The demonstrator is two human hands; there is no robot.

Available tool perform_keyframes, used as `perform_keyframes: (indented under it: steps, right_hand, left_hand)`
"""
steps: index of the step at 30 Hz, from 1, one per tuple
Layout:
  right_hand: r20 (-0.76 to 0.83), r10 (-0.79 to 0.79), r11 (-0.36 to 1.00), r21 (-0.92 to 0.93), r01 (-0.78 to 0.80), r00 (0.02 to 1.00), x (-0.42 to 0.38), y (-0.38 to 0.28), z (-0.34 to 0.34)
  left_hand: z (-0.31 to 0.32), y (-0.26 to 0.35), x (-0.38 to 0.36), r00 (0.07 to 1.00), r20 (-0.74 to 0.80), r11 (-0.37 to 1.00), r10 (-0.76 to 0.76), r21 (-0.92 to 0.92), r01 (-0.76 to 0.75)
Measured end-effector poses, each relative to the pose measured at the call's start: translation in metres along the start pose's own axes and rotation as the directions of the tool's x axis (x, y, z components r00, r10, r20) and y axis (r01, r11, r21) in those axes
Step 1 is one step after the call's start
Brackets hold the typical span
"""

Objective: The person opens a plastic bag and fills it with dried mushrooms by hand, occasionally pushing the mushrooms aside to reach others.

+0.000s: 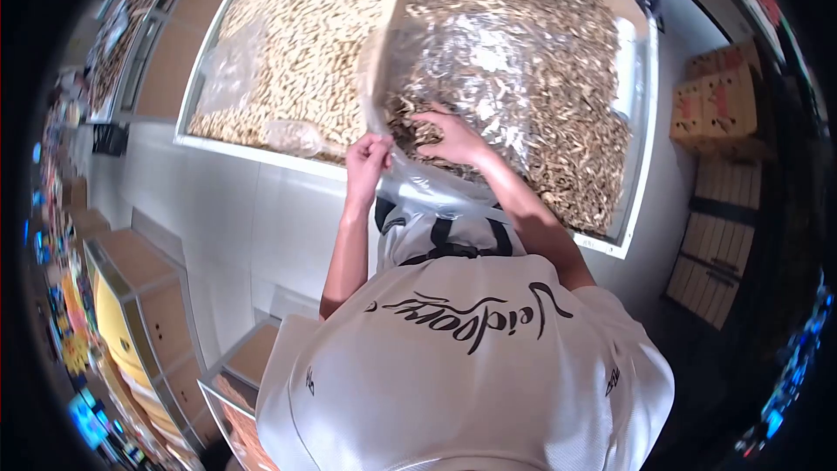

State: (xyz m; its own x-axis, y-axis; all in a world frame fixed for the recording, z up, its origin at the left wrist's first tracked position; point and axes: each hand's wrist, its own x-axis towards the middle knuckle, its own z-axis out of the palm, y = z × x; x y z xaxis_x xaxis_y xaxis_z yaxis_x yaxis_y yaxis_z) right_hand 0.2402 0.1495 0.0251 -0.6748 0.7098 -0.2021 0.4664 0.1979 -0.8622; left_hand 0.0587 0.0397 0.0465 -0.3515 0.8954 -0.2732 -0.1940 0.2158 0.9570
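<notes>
My left hand [368,153] is closed in a pinch on the rim of a clear plastic bag [427,190], just in front of the wooden divider. To its right, my right hand [455,139] reaches over dark brown, elongated dried pieces [571,135]. Its thumb and fingers are curved but apart, with some pieces lying between them. The bag hangs below both hands, along the bin's front edge. A wide sheet of shiny clear plastic [484,57] lies on the brown pieces beyond the right hand. What is inside the bag is hard to make out.
Pale, peanut-like pieces [305,26] fill the left compartment, past the divider [397,9]. A clear scoop [296,136] rests at their front edge, and a plastic bag [234,65] lies further left. Cardboard boxes [719,105] are stacked at right; display cabinets [144,314] stand at left.
</notes>
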Motion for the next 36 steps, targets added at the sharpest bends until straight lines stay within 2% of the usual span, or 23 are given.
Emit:
perform_keyframes:
  steps: [2, 6, 8, 9, 10, 11, 12, 14, 15, 16, 18, 21, 25, 29, 32, 33, 36]
  right_hand:
    - [-0.018, -0.032, 0.999, -0.037, 0.031, 0.999, -0.007, 0.012, 0.001]
    - [-0.196, 0.031, 0.977, -0.201, -0.071, 0.98, -0.047, 0.01, -0.02]
    - [-0.307, 0.174, 0.96, -0.157, -0.231, 0.936, -0.077, 0.007, -0.042]
    - [-0.38, 0.158, 0.938, -0.231, -0.259, 0.911, -0.093, 0.02, -0.052]
    - [-0.475, 0.234, 0.94, -0.112, -0.322, 0.848, -0.11, 0.031, -0.06]
    - [-0.568, 0.301, 0.9, -0.096, -0.425, 0.766, -0.128, 0.047, -0.073]
    - [-0.697, 0.271, 0.897, -0.066, -0.436, 0.664, -0.147, 0.077, -0.08]
    - [-0.815, 0.319, 0.834, 0.0, -0.551, 0.483, -0.184, 0.139, -0.092]
    - [-0.815, 0.393, 0.796, 0.07, -0.602, 0.425, -0.204, 0.14, -0.098]
    - [-0.776, 0.496, 0.702, 0.095, -0.705, 0.389, -0.22, 0.165, -0.101]
    - [-0.696, 0.623, 0.596, 0.125, -0.794, 0.358, -0.245, 0.202, -0.103]
    - [-0.585, 0.721, 0.547, 0.149, -0.824, 0.373, -0.273, 0.252, -0.101]
    - [-0.607, 0.736, 0.543, 0.262, -0.798, 0.301, -0.288, 0.272, -0.095]
    - [-0.64, 0.714, 0.6, 0.35, -0.719, 0.285, -0.292, 0.27, -0.088]
    - [-0.566, 0.724, 0.599, 0.231, -0.767, 0.395, -0.288, 0.242, -0.09]
    - [-0.487, 0.758, 0.555, 0.131, -0.822, 0.434, -0.284, 0.231, -0.093]
    - [-0.454, 0.798, 0.483, 0.087, -0.871, 0.397, -0.272, 0.219, -0.087]
  left_hand:
    - [-0.004, -0.01, 0.004, 1.0, 0.012, 1.0, -0.003, 0.016, 0.003]
    - [-0.006, -0.013, 0.009, 0.998, 0.05, 0.999, 0.043, -0.025, -0.042]
    - [-0.006, -0.01, 0.011, 0.996, 0.072, 0.999, 0.046, -0.03, -0.044]
    - [-0.009, -0.011, 0.014, 0.994, 0.089, 0.998, 0.065, -0.01, -0.064]
    - [-0.008, -0.012, 0.015, 0.994, 0.087, 0.998, 0.064, -0.017, -0.063]
    - [-0.008, -0.012, 0.017, 0.995, 0.082, 0.998, 0.065, -0.021, -0.064]
    - [-0.009, -0.011, 0.019, 0.995, 0.073, 0.998, 0.067, -0.021, -0.065]
    - [-0.01, -0.011, 0.024, 0.993, 0.072, 0.996, 0.088, -0.033, -0.086]
    - [-0.011, -0.012, 0.025, 0.994, 0.065, 0.995, 0.092, -0.032, -0.09]
    - [-0.01, -0.011, 0.025, 0.994, 0.058, 0.995, 0.094, -0.033, -0.092]
    - [-0.007, -0.006, 0.023, 0.993, 0.063, 0.995, 0.101, 0.008, -0.101]
    - [-0.004, -0.006, 0.02, 0.991, 0.071, 0.993, 0.111, 0.037, -0.114]
    - [-0.001, -0.005, 0.013, 0.994, 0.074, 0.993, 0.08, 0.079, -0.086]
    - [-0.006, -0.011, 0.011, 0.994, 0.083, 0.992, 0.077, 0.092, -0.085]
    - [-0.007, -0.014, 0.013, 0.995, 0.066, 0.992, 0.081, 0.095, -0.087]
    - [-0.006, -0.014, 0.013, 0.995, 0.063, 0.992, 0.078, 0.097, -0.084]
    - [-0.005, -0.013, 0.014, 0.995, 0.08, 0.991, 0.066, 0.115, -0.075]
